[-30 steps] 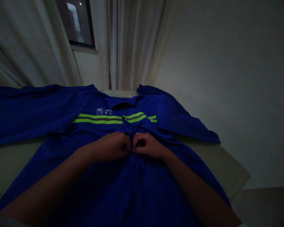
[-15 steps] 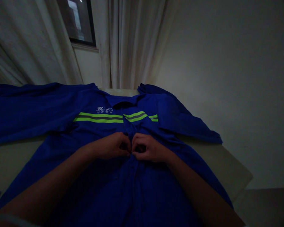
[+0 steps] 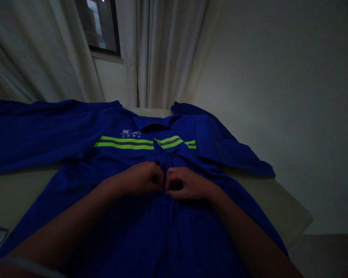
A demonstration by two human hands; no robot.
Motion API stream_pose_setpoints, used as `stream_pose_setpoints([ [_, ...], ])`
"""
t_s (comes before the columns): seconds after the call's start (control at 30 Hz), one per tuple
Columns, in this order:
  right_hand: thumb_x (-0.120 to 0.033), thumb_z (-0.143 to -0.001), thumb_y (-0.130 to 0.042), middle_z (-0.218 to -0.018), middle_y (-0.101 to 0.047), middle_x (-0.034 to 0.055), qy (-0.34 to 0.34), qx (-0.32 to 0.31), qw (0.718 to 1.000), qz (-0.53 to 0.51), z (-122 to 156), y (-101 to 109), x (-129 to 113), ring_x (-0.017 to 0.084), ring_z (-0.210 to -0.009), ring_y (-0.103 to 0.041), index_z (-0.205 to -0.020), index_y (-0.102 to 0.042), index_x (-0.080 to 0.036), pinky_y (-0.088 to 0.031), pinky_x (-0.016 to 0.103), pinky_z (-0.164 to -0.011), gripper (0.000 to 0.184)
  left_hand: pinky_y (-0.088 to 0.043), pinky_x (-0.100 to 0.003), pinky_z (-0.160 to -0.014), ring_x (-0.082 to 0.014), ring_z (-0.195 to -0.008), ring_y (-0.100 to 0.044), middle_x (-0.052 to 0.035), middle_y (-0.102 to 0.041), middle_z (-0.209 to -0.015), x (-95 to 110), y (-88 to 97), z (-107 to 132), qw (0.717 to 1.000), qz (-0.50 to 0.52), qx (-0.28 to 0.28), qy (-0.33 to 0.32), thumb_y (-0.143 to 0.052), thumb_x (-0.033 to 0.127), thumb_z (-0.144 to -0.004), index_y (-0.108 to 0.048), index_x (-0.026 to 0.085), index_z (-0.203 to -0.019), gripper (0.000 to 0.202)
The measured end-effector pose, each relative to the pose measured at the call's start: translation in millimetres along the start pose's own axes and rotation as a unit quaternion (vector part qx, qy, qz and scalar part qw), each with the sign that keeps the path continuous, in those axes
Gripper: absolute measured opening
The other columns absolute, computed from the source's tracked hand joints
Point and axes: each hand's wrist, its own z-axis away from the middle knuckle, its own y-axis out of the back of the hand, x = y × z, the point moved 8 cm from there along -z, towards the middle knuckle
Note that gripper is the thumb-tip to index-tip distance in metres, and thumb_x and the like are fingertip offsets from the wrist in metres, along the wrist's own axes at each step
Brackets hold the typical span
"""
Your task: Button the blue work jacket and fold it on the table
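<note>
A blue work jacket (image 3: 127,227) with a yellow-green and grey reflective band (image 3: 127,143) across the chest lies spread out, its collar at the far side. My left hand (image 3: 146,177) pinches the cloth at the front opening, just below the band. Close beside it, my right hand (image 3: 188,183) pinches the facing edge of the same opening, thumb and fingers curled together. A small gap separates the two hands. Whatever lies between the fingertips, a button or only cloth, is too dark to make out. White printing (image 3: 130,133) marks the chest on the left.
Beneath the jacket is a pale table (image 3: 290,208), its corner showing at right. Curtains (image 3: 168,54) and a dark window (image 3: 100,27) stand behind, with a plain wall (image 3: 284,96) to the right. A thin looped cord (image 3: 0,241) lies at the left edge.
Both hands have drawn slightly apart, still pinching the front edges. The whole view has shifted a little, so the scene sits slightly farther right.
</note>
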Motion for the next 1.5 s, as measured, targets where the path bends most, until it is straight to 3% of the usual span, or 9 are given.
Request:
stream_pose_setpoints([
  [0.1,-0.016,-0.084,-0.080,-0.097,-0.062,-0.0002,-0.035,0.020,0.998,-0.049,-0.8,2.4,12.1,0.009,-0.072,-0.061,-0.093,-0.072,-0.017,-0.049,0.021,-0.067,0.013,-0.039,-0.025,-0.062,-0.0137,-0.072,-0.066,0.0019,-0.075,-0.083,0.1,1.2,-0.1,1.000,-0.005,0.007,0.003,-0.073,0.024,-0.080,-0.078,0.023,-0.085,0.007],
  [0.3,-0.014,-0.085,-0.081,-0.104,-0.061,0.0009,-0.041,0.005,0.999,0.003,-0.4,0.1,6.4,0.009,-0.076,-0.060,-0.097,-0.071,-0.019,-0.048,0.022,-0.070,0.016,-0.038,-0.025,-0.059,-0.0139,-0.070,-0.067,0.0017,-0.074,-0.078,-0.2,1.6,1.2,1.000,0.004,0.011,0.013,-0.072,0.025,-0.079,-0.077,0.021,-0.083,0.007],
  [0.47,-0.016,-0.083,-0.086,-0.100,-0.060,-0.0004,-0.064,0.023,0.997,-0.023,-0.9,2.4,12.0,0.009,-0.073,-0.059,-0.096,-0.068,-0.018,-0.049,0.022,-0.067,0.022,-0.040,-0.025,-0.062,-0.0145,-0.072,-0.068,0.0009,-0.075,-0.080,4.6,3.4,1.8,1.000,0.027,0.008,0.007,-0.069,0.027,-0.082,-0.077,0.020,-0.088,0.013],
  [0.63,-0.020,-0.079,-0.090,-0.094,-0.057,-0.0028,-0.086,0.028,0.994,-0.058,-1.5,3.2,20.1,0.009,-0.072,-0.059,-0.091,-0.063,-0.018,-0.047,0.021,-0.064,0.029,-0.037,-0.026,-0.059,-0.0154,-0.070,-0.064,0.0003,-0.073,-0.079,-0.8,1.6,-0.6,0.998,0.003,0.025,0.049,-0.071,0.038,-0.083,-0.076,0.022,-0.089,0.018],
  [0.73,-0.015,-0.078,-0.089,-0.087,-0.054,-0.0049,-0.097,0.036,0.994,-0.034,-0.8,4.8,16.2,0.009,-0.071,-0.055,-0.088,-0.058,-0.019,-0.043,0.021,-0.063,0.033,-0.035,-0.026,-0.057,-0.0156,-0.070,-0.063,0.0006,-0.073,-0.080,-6.4,-1.2,-3.3,0.997,-0.003,0.039,0.063,-0.071,0.036,-0.082,-0.074,0.023,-0.089,0.016],
  [1.1,-0.015,-0.080,-0.088,-0.083,-0.055,-0.0048,-0.109,0.029,0.993,-0.014,0.0,3.9,11.7,0.010,-0.072,-0.053,-0.087,-0.059,-0.019,-0.039,0.023,-0.067,0.030,-0.039,-0.027,-0.062,-0.0185,-0.075,-0.066,-0.0024,-0.074,-0.088,-10.6,-1.5,-4.9,0.990,-0.050,0.073,0.114,-0.066,0.032,-0.082,-0.071,0.024,-0.089,0.012],
  [1.37,-0.016,-0.079,-0.089,-0.082,-0.058,-0.0051,-0.123,0.025,0.991,-0.055,0.5,3.9,16.8,0.010,-0.069,-0.056,-0.085,-0.059,-0.019,-0.042,0.023,-0.065,0.031,-0.037,-0.028,-0.059,-0.0205,-0.077,-0.067,-0.0028,-0.076,-0.089,-9.6,-0.5,-4.9,0.983,-0.069,0.079,0.148,-0.069,0.044,-0.082,-0.070,0.024,-0.087,0.021],
  [1.5,-0.017,-0.079,-0.089,-0.085,-0.059,-0.0037,-0.101,0.031,0.994,0.007,-0.3,7.1,11.9,0.012,-0.074,-0.054,-0.087,-0.061,-0.019,-0.038,0.024,-0.067,0.029,-0.038,-0.029,-0.060,-0.0212,-0.080,-0.070,-0.0039,-0.077,-0.093,-8.2,-1.2,-4.8,0.980,-0.069,0.082,0.167,-0.067,0.045,-0.084,-0.072,0.024,-0.090,0.021],
])
